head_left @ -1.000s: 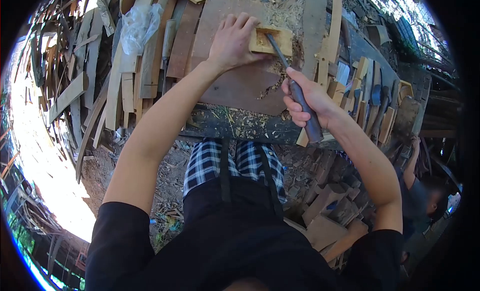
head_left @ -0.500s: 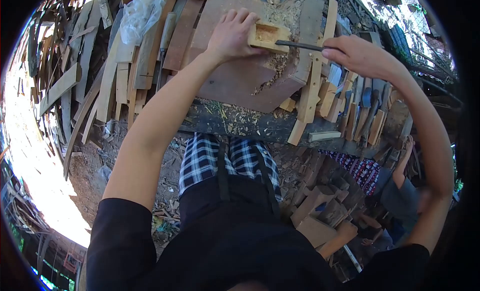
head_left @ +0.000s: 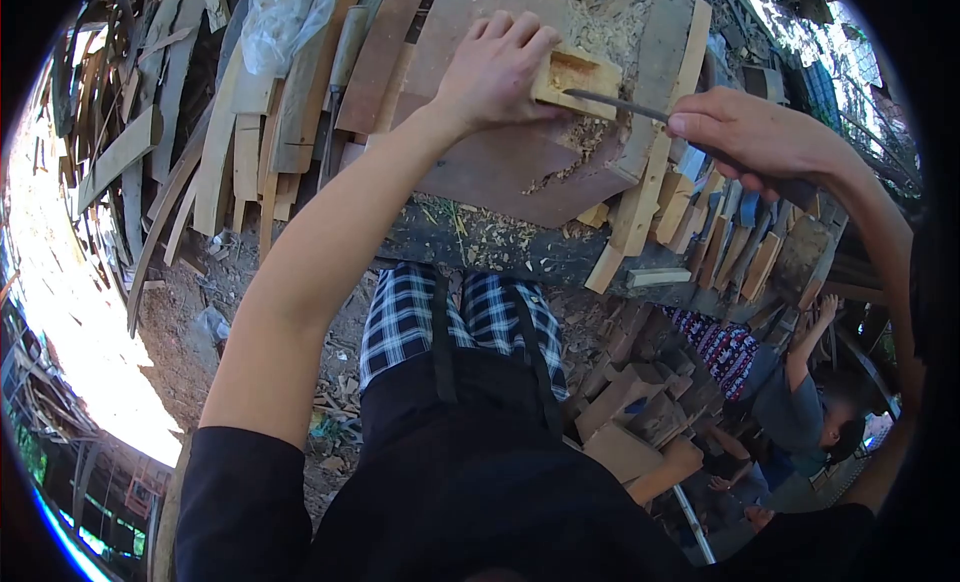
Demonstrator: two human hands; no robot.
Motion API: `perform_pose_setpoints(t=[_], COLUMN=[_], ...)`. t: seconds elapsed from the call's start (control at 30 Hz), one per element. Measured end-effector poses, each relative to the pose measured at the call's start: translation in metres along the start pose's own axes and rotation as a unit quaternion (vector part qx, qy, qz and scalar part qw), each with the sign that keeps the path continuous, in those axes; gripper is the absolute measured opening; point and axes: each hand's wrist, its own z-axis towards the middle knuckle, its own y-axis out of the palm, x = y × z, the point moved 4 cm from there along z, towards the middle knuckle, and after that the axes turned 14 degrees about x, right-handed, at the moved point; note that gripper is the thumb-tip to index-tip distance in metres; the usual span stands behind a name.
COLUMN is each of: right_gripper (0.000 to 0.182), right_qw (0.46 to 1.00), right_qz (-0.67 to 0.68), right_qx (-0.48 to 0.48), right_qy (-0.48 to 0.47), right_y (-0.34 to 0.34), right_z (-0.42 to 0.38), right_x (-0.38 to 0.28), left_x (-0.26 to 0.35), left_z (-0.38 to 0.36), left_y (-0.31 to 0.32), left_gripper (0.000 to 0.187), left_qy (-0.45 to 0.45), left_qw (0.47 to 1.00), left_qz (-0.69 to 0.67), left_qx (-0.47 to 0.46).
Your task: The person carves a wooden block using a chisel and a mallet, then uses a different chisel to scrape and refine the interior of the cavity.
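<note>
Near edge of the counter (head_left: 500, 247) is strewn with shavings. Farther in, the right hand (head_left: 755, 137) is wrapped tight round the chisel (head_left: 620, 104), blade laid into the wooden block (head_left: 575, 80) — hollowing in progress. Left hand (head_left: 495, 72) clamps the block on the board (head_left: 480, 162). Next push wants a steady brace — and control.

A wooden block (head_left: 572, 79) lies on a board (head_left: 500, 157), planks (head_left: 250, 142) piled left, offcuts (head_left: 720, 247) right.
</note>
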Motion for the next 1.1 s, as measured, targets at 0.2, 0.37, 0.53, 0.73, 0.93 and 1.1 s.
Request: perform_pose_setpoints(t=[0.2,0.37,0.53,0.73,0.93,1.1], right_gripper=[0.044,0.045,0.049,0.057,0.056,0.053], right_qw=[0.99,0.968,0.933,0.918,0.991,0.986], right_qz=[0.112,0.131,0.216,0.108,-0.007,-0.126], right_qx=[0.061,0.213,0.289,0.361,0.134,0.102], right_qy=[0.052,-0.019,-0.012,-0.122,0.002,-0.051], right_y=[0.042,0.093,0.133,0.073,0.016,0.006], right_z=[-0.016,-0.01,0.011,0.01,0.004,0.025], right_x=[-0.015,-0.005,-0.001,0.042,0.026,0.02], left_x=[0.003,0.007,0.004,0.001,0.003,0.003], left_z=[0.0,0.001,-0.001,0.0,0.001,0.001], left_y=[0.0,-0.003,-0.002,0.0,0.0,-0.001], left_gripper=[0.08,0.084,0.085,0.085,0.083,0.081], left_qy=[-0.011,-0.034,-0.022,-0.003,0.006,-0.009], left_qw=[1.0,0.999,1.0,1.0,1.0,1.0], left_qz=[-0.012,0.002,-0.006,-0.005,0.007,-0.003], left_qx=[-0.006,-0.031,-0.004,-0.004,-0.007,-0.019])
